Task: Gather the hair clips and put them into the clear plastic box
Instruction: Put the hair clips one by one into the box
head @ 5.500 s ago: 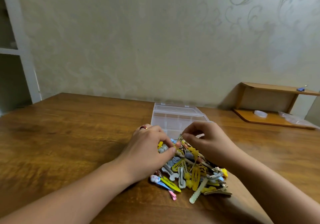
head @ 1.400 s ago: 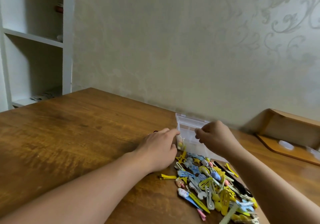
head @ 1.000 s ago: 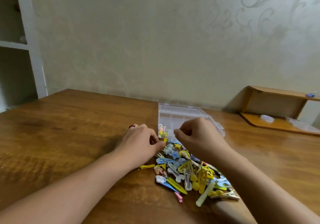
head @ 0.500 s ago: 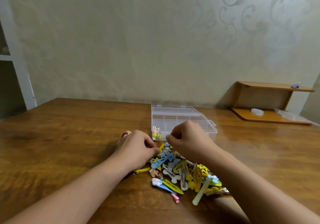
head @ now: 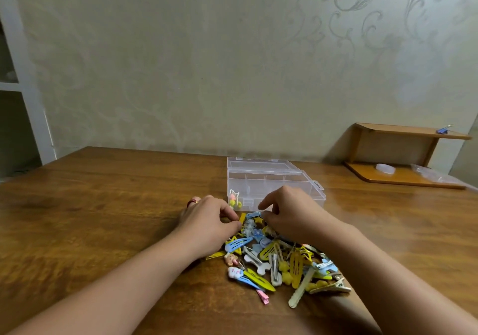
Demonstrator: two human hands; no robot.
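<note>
Both hands are back at the far edge of the pile of hair clips (head: 279, 259), just in front of the clear plastic box (head: 274, 182). A second and a half ago they were up at the box's near-left compartment; now that compartment holds a small cluster of clips (head: 234, 201), yellow and pink, seen through the wall. So one drop is done and the next pick is starting.

Right hand (head: 289, 213): fingers curled down onto a blue clip (head: 254, 215) at the top of the pile, apparently pinching it, though the fingertips hide the contact and I cannot be certain the grip is made.

Left hand (head: 209, 220): curled, thumb and forefinger closing toward a yellow clip (head: 242, 217) at the pile's left edge. Whether it actually holds it, I cannot tell.

Box lid lies open behind the box, so the compartments are reachable. Other compartments look bare from here.

The pile on the wooden table (head: 103, 218) remains large: snap clips in yellow, blue, white, a pink one (head: 263, 297) at the near edge. Judgement: the task is barely begun, with many short trips ahead.

Wooden shelf (head: 403, 153) stands far right, against the wall.
</note>
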